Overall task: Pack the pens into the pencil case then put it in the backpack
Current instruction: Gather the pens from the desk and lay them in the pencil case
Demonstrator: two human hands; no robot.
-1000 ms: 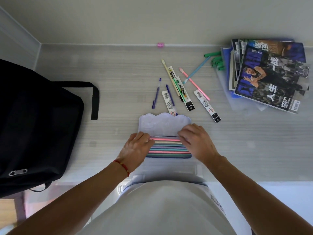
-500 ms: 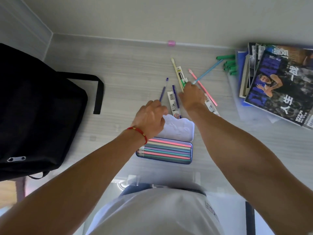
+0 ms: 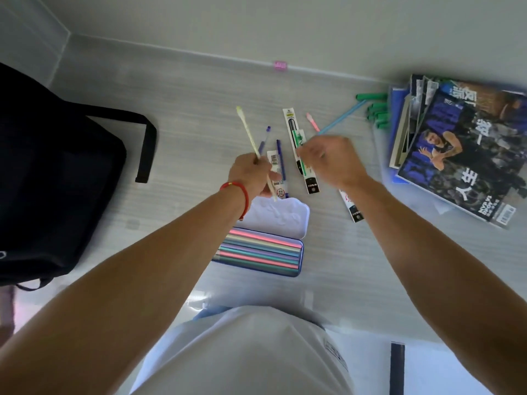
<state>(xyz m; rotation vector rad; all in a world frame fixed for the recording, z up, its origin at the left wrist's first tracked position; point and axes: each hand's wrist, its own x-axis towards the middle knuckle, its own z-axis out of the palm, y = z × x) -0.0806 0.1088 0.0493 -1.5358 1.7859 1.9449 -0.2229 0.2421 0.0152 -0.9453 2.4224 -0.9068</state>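
Note:
The blue pencil case (image 3: 301, 253) lies open near my body with several pastel pens in it, its white lid (image 3: 282, 216) flipped up behind. My left hand (image 3: 251, 175) is shut on a pale yellow pen (image 3: 247, 129), held tilted above the table just beyond the lid. My right hand (image 3: 330, 161) hovers, blurred and with curled fingers, over the near ends of a light blue pen (image 3: 343, 118) and a pink pen (image 3: 312, 121); whether it grips either is unclear. Two purple pens (image 3: 279, 152) and packaged pens (image 3: 293, 129) lie between my hands. The black backpack (image 3: 57, 166) sits at the left.
A stack of magazines (image 3: 470, 155) fills the right side, with several green pens (image 3: 372, 96) beside it. Another packaged pen (image 3: 353, 210) lies under my right forearm. A small pink object (image 3: 280, 65) rests at the wall. The backpack strap (image 3: 145, 146) trails onto the table.
Both hands left the pencil case and reached out to the loose pens. The yellow pen, which lay on the table, is now up in my left hand.

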